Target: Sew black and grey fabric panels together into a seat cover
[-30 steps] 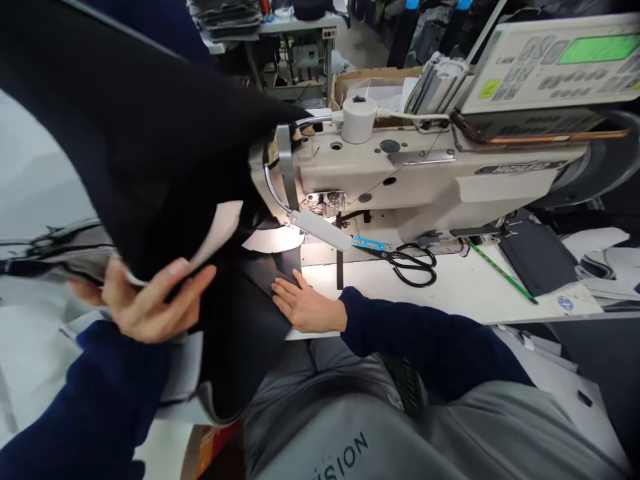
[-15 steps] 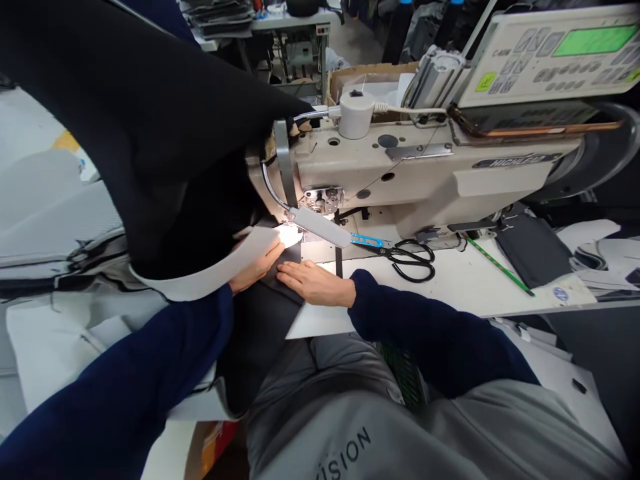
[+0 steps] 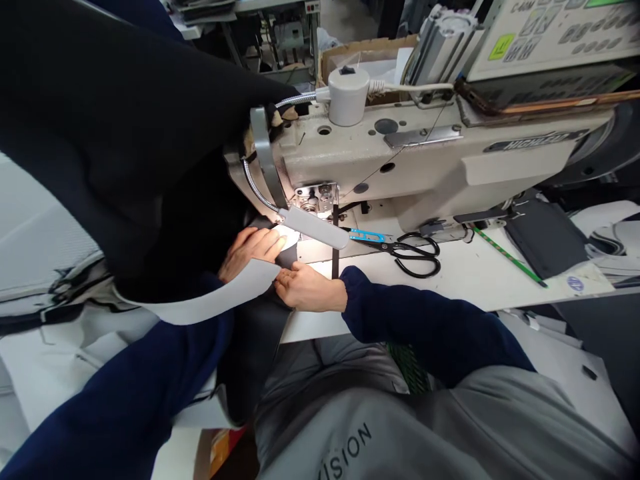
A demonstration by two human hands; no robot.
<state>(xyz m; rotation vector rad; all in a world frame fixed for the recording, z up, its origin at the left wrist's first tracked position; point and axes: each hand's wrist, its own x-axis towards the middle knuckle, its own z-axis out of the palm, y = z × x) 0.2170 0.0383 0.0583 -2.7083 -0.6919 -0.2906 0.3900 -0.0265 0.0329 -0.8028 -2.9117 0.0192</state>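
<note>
My left hand [image 3: 253, 252] lies over the black fabric [image 3: 255, 360] beside the needle area, fingers stretched out toward a brightly lit white patch. Just nearer to me, my right hand [image 3: 311, 288] is closed, thumb and fingertips pinched at the free end of a white strip [image 3: 200, 308]. Whether the black fabric is also in that pinch, I cannot tell. The strip curves left along the edge of the large black piece. Above both hands is the sewing machine [image 3: 350, 163], with a grey lamp [image 3: 316, 229] partly hiding its presser foot.
Black-handled scissors [image 3: 417, 255] and blue thread snips [image 3: 367, 236] lie right of the lamp. A green striped pencil [image 3: 510, 257] is farther right, near dark fabric pieces [image 3: 547, 240]. The control panel [image 3: 555, 40] stands above the machine; a cardboard box [image 3: 333, 60] is behind it.
My left hand has come out from behind the white strip and lies flatter by the needle. The strip's end has shifted toward me, and my right fingers have curled closed at it.
</note>
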